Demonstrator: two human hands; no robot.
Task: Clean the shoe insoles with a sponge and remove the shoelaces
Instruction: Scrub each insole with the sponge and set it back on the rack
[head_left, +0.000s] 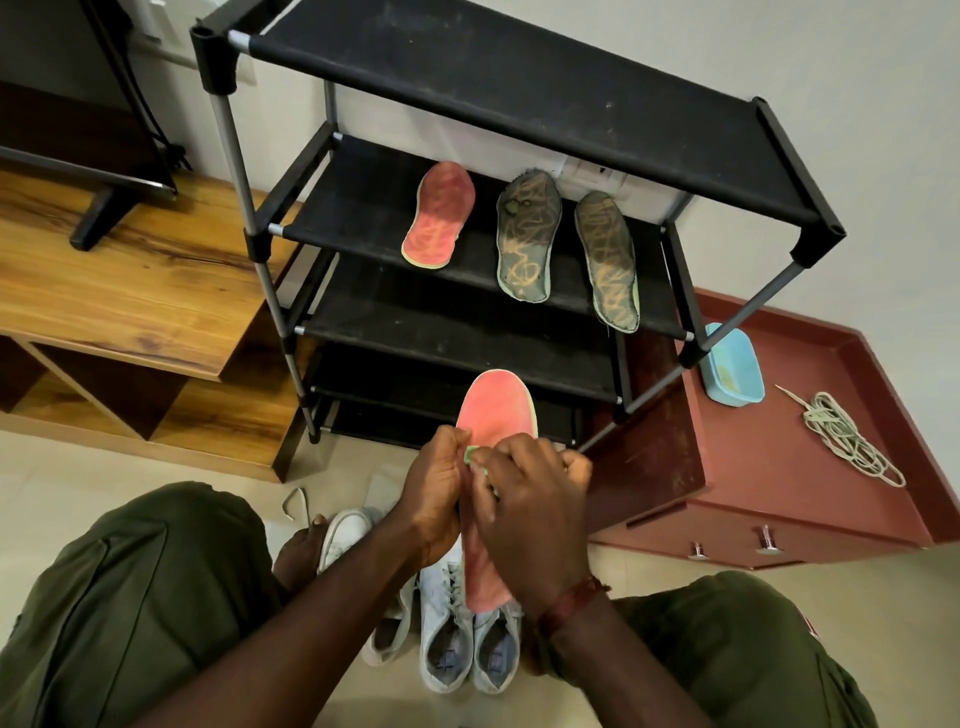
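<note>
The fingers (496, 460) of the right hand (530, 519) are curled narrowly around a small green sponge (474, 457) and press it on the pink insole (496, 410). The fingers (454, 441) of the left hand (436, 493) pinch the left edge of this insole and hold it upright between the knees, in front of the shoe rack (519, 78). The insole looks light, thin and soft, so I think it will bend away under the sponge if nothing supports it from behind. It seems better to hold it by the edge near the place being rubbed, with the palm behind it, than by the far tip. If the sponge is wet, the surface may be a little slippery, but the insole is not fragile. On the second shelf (363, 208) of the rack lie a second pink insole (439, 215) and two dark insoles (525, 234), well apart from the hands. To the right, on the red drawer chest (779, 467), stand a blue tub (732, 371) and a loose heap of shoelaces (841, 441). On the floor under the hands are pale sneakers (447, 623), and at least one still appears to have its laces in. They crowd the space between the feet, but nothing blocks the sponge.
</note>
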